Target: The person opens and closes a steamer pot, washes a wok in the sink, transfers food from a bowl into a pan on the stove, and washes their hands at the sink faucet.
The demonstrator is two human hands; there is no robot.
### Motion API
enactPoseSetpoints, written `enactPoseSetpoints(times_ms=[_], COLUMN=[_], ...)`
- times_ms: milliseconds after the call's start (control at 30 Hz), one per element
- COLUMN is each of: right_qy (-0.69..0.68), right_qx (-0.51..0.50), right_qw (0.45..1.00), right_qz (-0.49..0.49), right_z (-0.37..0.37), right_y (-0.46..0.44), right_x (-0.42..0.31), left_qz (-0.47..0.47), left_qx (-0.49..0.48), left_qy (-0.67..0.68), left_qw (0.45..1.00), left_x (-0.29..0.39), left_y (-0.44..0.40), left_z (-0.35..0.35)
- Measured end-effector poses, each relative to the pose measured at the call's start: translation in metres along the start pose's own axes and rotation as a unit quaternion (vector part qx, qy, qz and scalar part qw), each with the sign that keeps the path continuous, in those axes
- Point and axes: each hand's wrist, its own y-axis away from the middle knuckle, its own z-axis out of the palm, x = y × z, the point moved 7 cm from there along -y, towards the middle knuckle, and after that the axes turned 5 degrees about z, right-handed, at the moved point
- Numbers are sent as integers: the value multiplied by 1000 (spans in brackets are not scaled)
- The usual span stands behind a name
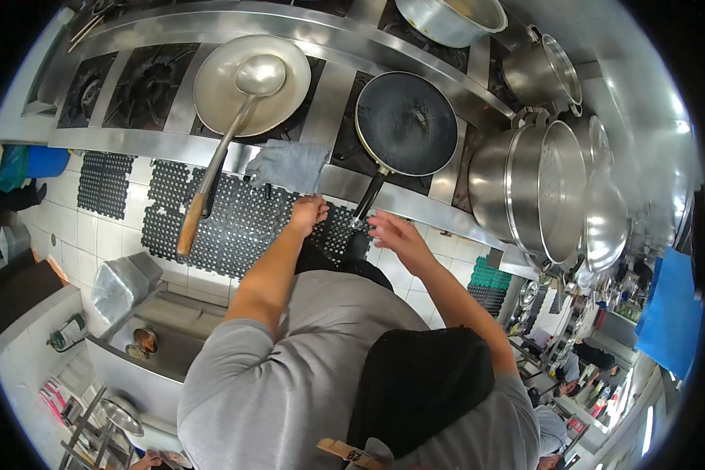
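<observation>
My left hand (309, 214) is closed, its fingers curled in, just below a grey cloth (288, 164) that hangs over the stove's front edge. Whether it pinches anything is hidden. My right hand (402, 236) is open, fingers apart and slightly bent, beside the handle of a black frying pan (406, 124). No contact with that handle can be made out. The pan rests on a burner. To the left, a wide pale pan (211, 82) sits on another burner, with a large ladle (260, 76) lying in it; its wooden-ended handle sticks out past the stove edge.
Large steel pots (489, 184) stand at the stove's right end, and an aluminium pot (446, 25) sits at the back. Black rubber mats (219, 227) cover the tiled floor. Behind me on the left is a steel sink (137, 372). Other people (595, 356) are far right.
</observation>
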Motion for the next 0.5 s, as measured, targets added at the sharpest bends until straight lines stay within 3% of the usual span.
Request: enactPoseSetpoints(times_ms=[33, 67, 133, 167, 200, 267, 300, 333, 400, 500], right_qy=[-29, -36, -213, -261, -306, -293, -304, -304, -313, -268], right_qx=[10, 6, -65, -66, -45, -18, -22, -21, -13, 4], right_qw=[1000, 999, 975, 963, 950, 954, 951, 951, 949, 960], right_qz=[2, -2, -8, 6, 35, 57, 50, 44, 34, 85], right_z=[4, 11, 31, 35, 40, 40, 41, 40, 35, 23], right_y=[-9, -17, -35, -43, -48, -61, -61, -59, -55, -39], right_x=[7, 5, -2, -4, -6, 1, 1, 3, 8, 25], left_qz=[-48, -45, 17, 163, 162, 437, 439, 465, 491, 432], left_qx=[-31, -27, -140, -74, -69, 72, 69, 134, 186, 77], left_qy=[-108, -115, -358, -538, -549, -640, -649, -692, -727, -709], left_qw=[993, 992, 923, 824, 817, 628, 618, 536, 443, 551], left_x=[20, 39, 81, 141, 157, 221, 228, 237, 234, 208], left_y=[25, 41, 72, 106, 117, 141, 137, 137, 128, 101], left_z=[11, 14, 29, 47, 51, 66, 66, 66, 59, 39])
